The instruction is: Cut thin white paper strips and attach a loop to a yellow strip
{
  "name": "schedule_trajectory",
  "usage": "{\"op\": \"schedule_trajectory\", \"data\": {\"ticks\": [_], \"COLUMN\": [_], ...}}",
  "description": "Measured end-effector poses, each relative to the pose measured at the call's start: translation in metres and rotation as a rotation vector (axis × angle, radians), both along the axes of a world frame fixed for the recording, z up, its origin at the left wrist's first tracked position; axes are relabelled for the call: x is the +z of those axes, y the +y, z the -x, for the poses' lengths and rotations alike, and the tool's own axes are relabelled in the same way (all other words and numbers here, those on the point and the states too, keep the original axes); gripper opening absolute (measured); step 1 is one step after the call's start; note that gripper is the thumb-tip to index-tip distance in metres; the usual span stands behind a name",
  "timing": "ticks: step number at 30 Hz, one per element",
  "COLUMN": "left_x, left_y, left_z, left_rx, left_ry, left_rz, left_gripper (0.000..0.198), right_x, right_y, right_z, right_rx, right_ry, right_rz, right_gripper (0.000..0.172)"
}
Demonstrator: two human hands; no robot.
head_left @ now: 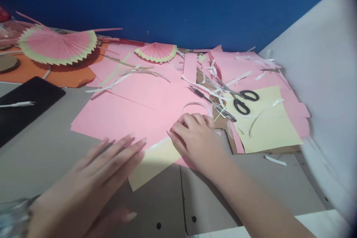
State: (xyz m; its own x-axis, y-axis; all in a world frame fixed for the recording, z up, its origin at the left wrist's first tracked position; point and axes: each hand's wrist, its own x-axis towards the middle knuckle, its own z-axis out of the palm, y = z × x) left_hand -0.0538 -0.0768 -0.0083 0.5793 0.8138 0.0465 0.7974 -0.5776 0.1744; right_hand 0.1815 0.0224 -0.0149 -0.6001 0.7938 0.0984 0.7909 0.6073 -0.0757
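My left hand (108, 171) lies flat with fingers stretched out, the fingertips at the left part of a pale yellow paper piece (156, 163). A whitish, shiny band runs along that piece's upper edge. My right hand (195, 137) is closed with curled fingers at the right end of the yellow piece. A thin white strip (195, 103) loops out from behind its fingers, and its ends are hidden by them. Beneath both lie large pink paper sheets (134, 108).
Black-handled scissors (242, 106) and a pen (200, 94) lie among white strips at right, beside a yellow sheet (267, 126). Pleated pink paper fans (58, 44) rest along the blue wall (178, 7). A black tablet-like slab (33, 93) lies at left.
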Motion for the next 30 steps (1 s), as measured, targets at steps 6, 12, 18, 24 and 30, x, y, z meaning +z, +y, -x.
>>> {"op": "schedule_trajectory", "data": {"ticks": [6,12,18,24,30], "left_x": [-0.012,-0.021,-0.021,-0.021,-0.021], "left_y": [0.026,0.028,0.028,0.03,0.029], "left_z": [-0.044,-0.042,-0.043,-0.043,-0.043], "left_rx": [-0.1,-0.093,-0.11,-0.108,-0.098], "left_ry": [0.056,0.047,0.038,0.023,0.015], "left_rz": [0.029,0.019,0.014,-0.003,-0.016], "left_gripper": [0.081,0.083,0.083,0.081,0.081], "right_x": [0.002,0.002,0.003,0.005,0.01], "right_y": [-0.001,0.002,0.005,0.004,0.003], "right_z": [0.0,-0.003,-0.005,-0.008,-0.008], "right_rx": [0.024,-0.029,-0.098,-0.12,-0.141], "right_ry": [-0.019,0.002,-0.029,-0.033,-0.084], "right_rz": [0.02,0.02,-0.025,-0.034,-0.049], "right_gripper": [0.019,0.021,0.025,0.025,0.018]}}
